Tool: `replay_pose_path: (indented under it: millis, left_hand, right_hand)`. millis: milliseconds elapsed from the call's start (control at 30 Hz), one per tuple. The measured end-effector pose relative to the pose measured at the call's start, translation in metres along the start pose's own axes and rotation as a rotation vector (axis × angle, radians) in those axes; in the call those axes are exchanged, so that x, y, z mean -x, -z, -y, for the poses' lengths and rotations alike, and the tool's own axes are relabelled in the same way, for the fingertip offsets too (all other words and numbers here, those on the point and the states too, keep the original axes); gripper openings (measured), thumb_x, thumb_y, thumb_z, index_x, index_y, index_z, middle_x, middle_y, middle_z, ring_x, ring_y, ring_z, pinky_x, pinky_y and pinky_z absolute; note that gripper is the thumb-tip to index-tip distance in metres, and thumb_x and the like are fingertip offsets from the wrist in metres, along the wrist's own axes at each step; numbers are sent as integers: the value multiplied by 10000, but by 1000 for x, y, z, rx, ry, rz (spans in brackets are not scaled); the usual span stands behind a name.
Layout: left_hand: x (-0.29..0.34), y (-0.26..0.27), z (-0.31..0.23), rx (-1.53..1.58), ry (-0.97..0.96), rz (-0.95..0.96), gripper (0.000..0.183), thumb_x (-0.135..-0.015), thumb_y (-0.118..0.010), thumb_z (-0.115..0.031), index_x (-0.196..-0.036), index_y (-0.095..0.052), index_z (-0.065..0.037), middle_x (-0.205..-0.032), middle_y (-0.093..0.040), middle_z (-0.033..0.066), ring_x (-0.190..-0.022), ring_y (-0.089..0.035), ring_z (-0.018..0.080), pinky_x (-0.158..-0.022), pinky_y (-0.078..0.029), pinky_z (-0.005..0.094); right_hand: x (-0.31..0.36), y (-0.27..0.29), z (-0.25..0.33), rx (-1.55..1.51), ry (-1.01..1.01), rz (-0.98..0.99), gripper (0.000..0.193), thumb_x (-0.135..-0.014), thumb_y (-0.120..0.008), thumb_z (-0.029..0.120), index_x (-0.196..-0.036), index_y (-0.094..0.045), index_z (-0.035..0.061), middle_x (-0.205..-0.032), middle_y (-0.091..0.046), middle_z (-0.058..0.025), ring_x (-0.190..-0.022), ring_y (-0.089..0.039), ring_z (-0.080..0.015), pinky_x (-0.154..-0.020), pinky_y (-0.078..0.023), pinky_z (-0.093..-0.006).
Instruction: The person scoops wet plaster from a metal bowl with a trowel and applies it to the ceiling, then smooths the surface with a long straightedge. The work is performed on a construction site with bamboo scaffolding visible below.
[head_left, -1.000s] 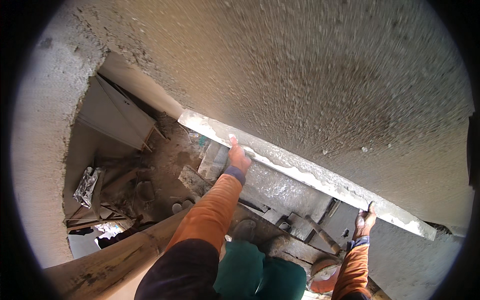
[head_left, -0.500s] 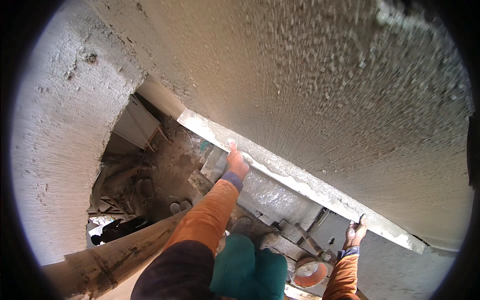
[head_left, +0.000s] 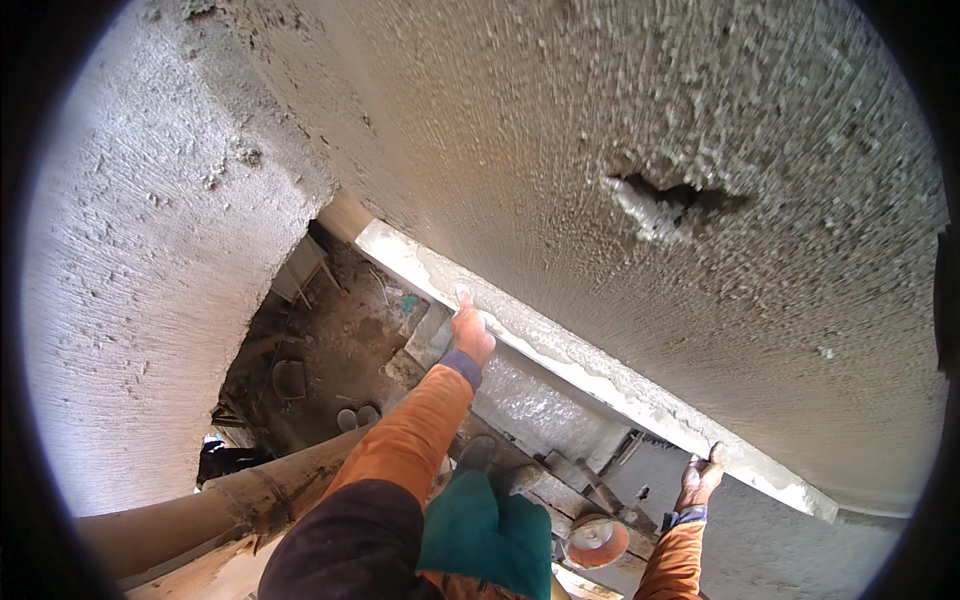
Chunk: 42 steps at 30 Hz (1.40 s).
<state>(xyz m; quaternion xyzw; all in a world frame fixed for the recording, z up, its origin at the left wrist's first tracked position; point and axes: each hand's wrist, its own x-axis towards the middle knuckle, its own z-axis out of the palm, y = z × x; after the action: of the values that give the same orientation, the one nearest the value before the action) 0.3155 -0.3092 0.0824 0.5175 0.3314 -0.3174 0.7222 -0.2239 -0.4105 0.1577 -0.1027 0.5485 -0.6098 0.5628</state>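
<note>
A long straightedge (head_left: 600, 372), its pale face smeared with wet plaster, lies slantwise against the rough plastered wall (head_left: 500, 180). My left hand (head_left: 470, 332) grips its lower edge toward the far left end, thumb on the face. Nearer the right end, my right hand (head_left: 702, 480) is closed round the same edge, thumb on top. The fingers of both hands are partly hidden beneath the straightedge. Above it, a ragged hole (head_left: 685, 198) breaks the wall's surface.
Another plastered wall (head_left: 140, 300) rises at left. A bamboo pole (head_left: 250, 495) crosses the lower left. By my teal-clad legs (head_left: 490, 535) are planks and an orange-lined bowl (head_left: 597, 542). Far below, the dirt ground (head_left: 325, 370) holds scattered debris.
The straightedge, held in both hands, has slid up the wall, closer to the hole. That hole now shows fully, having been at the picture's upper right edge. Both grips stay the same.
</note>
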Motion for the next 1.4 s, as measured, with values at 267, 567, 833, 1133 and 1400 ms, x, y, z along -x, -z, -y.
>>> replay_pose_path:
  millis: [267,567,833,1133,1400]
  left_hand:
    - [74,-29,-52,37,-37,-26,685,-915,-620,-547,-1246,-532,47,-1145,-607,119,-982,-564,227,-907,-467,400]
    - [146,-58,-99,78,-45,26,591,-896,-640,-556,-996,-578,24,-666,-532,51,-595,-528,193,-601,-476,383]
    - [188,-77,-141,34,-107,129,459,-902,-668,-497,-984,-595,-51,-704,-552,19,-587,-538,145,-488,-444,350]
    - [278,-104,-223,8,-380,287,721,-956,-542,-549,-1283,-460,89,-1144,-597,163,-959,-585,260,-903,-488,472]
    - [339,-143,-312,-100,-577,636,448,-947,-617,-384,-1221,-550,-36,-1165,-597,88,-836,-602,196,-691,-507,366]
  right_hand:
    - [27,-22,45,-20,-5,26,378,-965,-593,114,-1283,-492,-64,-1215,-593,-132,-1140,-563,-258,-1042,-433,-456]
    - [55,-50,98,-3,53,32,362,-956,-602,98,-1252,-500,-83,-1197,-599,-133,-1112,-580,-257,-1029,-448,-444]
    - [92,-84,148,-61,-46,129,412,-954,-614,152,-1303,-509,-40,-1300,-566,-123,-1195,-542,-272,-1067,-400,-433]
    - [117,-122,191,-60,121,185,400,-984,-570,121,-1290,-444,-104,-1268,-548,-197,-1173,-541,-305,-1070,-418,-462]
    - [162,-177,271,-130,217,192,308,-975,-570,101,-1201,-517,-103,-1200,-590,-231,-1106,-583,-312,-998,-476,-441]
